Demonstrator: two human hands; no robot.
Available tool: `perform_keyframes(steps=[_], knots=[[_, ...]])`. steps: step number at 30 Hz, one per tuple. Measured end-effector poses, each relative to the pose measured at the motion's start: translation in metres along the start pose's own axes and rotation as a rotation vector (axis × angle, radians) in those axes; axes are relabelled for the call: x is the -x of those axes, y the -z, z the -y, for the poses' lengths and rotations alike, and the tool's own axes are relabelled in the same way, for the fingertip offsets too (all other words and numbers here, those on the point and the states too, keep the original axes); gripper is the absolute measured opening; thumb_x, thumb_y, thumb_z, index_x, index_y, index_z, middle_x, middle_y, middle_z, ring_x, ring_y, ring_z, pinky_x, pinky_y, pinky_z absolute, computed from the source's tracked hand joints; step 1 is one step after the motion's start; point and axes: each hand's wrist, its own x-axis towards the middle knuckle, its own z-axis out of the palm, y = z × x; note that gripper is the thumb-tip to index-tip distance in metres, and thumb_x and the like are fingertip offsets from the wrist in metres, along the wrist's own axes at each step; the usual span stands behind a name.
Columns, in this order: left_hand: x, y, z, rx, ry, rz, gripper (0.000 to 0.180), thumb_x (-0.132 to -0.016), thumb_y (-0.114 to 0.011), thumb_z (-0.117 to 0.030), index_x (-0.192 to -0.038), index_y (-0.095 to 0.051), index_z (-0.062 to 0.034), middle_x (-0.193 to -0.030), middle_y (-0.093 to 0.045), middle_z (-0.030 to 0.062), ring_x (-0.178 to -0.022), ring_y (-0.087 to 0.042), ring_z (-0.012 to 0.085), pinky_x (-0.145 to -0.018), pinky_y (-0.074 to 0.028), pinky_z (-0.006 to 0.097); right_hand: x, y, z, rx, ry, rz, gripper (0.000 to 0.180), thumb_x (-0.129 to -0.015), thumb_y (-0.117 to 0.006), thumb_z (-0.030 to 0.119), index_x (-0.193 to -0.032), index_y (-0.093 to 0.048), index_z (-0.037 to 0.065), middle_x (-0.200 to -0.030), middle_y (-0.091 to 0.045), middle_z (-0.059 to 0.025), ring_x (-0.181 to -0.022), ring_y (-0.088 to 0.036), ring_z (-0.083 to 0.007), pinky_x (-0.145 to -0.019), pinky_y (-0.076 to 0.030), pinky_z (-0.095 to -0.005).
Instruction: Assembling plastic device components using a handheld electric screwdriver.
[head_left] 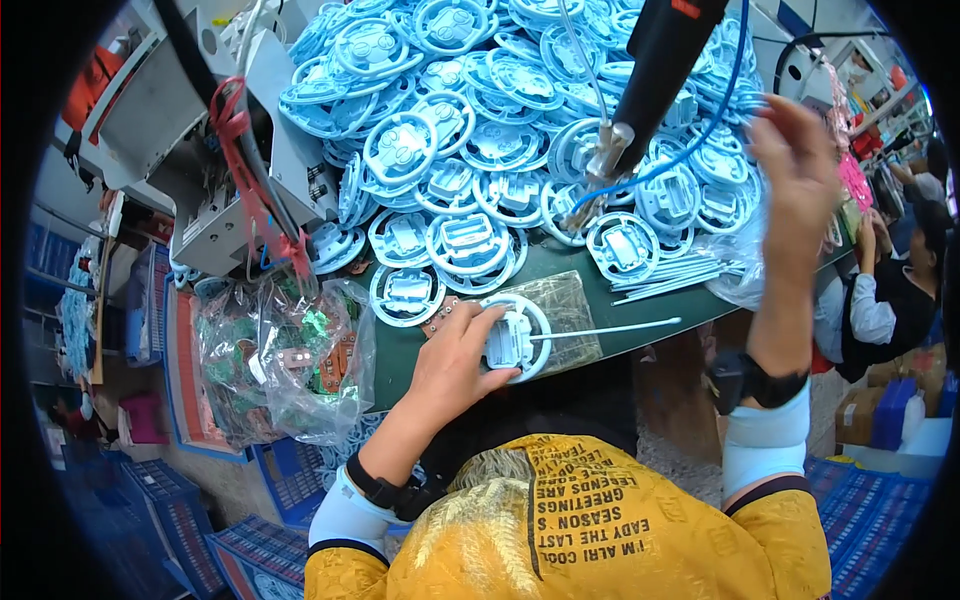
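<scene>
My left hand (450, 358) grips a light blue plastic toy steering wheel (508, 342) near the table's front edge, thumb and fingers closed round its left side. A thin pale rod (625, 328) sticks out to the right from this wheel. Under the wheel and beside it lies a flat block wrapped in brownish tape (572, 305). Raised over the right end of the table is my right hand (800, 165), its fingers smeared by motion. Nothing can be made out in it. Just left of it hangs a black power screwdriver (660, 75), pointing down at the wheels.
A large heap of light blue wheels (490, 140) covers the table's back. Several pale rods (670, 278) lie right of the taped block. A clear bag of circuit boards (285, 355) sits at left, below a grey machine (235, 215). Another person (890, 290) works at right.
</scene>
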Motion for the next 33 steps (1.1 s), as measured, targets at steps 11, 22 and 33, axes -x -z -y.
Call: perform_keyframes(steps=[11,22,33], knots=[[0.039,-0.001,0.03,0.85,0.289,-0.152,0.078,-0.069,-0.082,-0.006,-0.136,-0.043,-0.004,-0.12,-0.061,0.0082,-0.109,-0.061,0.0187,-0.097,-0.048,0.035,0.011,0.014,0.058,-0.62,0.08,0.409,0.029,-0.102,-0.045,0.022,-0.113,-0.058,-0.001,-0.086,-0.059,-0.0102,-0.071,-0.058,-0.0178,-0.065,-0.048,-0.0292],[0.072,0.026,0.018,0.063,0.149,-0.23,0.077,-0.064,-0.088,-0.01,-0.13,-0.05,-0.0038,-0.121,-0.063,0.0168,-0.109,-0.062,0.0325,-0.092,-0.05,0.042,0.167,-0.077,0.035,-0.495,-0.546,1.06,0.022,-0.092,-0.068,0.023,-0.093,-0.067,0.001,-0.073,-0.063,-0.0076,-0.064,-0.058,-0.0121,-0.058,-0.046,-0.0301],[0.065,0.022,0.022,-0.29,-0.198,-0.269,0.074,-0.058,-0.08,-0.003,-0.125,-0.049,-0.0072,-0.126,-0.061,0.0161,-0.1,-0.063,0.0304,-0.086,-0.045,0.044,0.19,-0.1,0.054,-0.292,-0.212,1.241,0.047,-0.09,-0.063,0.049,-0.075,-0.062,0.005,-0.073,-0.066,-0.0126,-0.068,-0.065,-0.0325,-0.06,-0.05,-0.0423]])
